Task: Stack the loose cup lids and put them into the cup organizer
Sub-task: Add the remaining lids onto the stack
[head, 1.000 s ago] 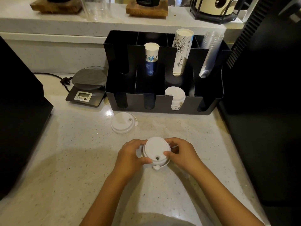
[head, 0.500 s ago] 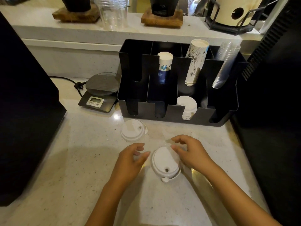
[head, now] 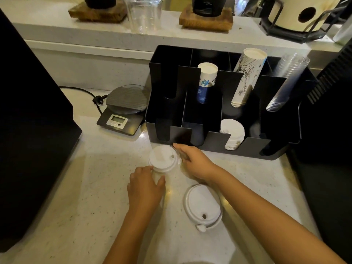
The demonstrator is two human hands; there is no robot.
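Observation:
A white cup lid (head: 162,158) lies on the counter just in front of the black cup organizer (head: 247,147). My right hand (head: 194,161) curls its fingers around the lid's right rim. My left hand (head: 145,187) is spread, with its fingertips touching the lid's near left rim. A stack of white lids (head: 202,204) lies free on the counter under my right forearm, spout hole toward me. In the organizer's front row, one slot holds a stack of white lids (head: 232,133). The front slots left of it look empty.
Paper cup stacks (head: 206,79) and clear plastic cups (head: 285,80) stand in the organizer's back row. A digital scale (head: 123,109) with a cord sits left of it. Black machines flank the counter on both sides. A raised ledge behind carries jars and wooden bases.
Both hands let go of the near lid stack, left it on the counter and moved forward to the lid by the organizer. The camera view shifted closer and to the left.

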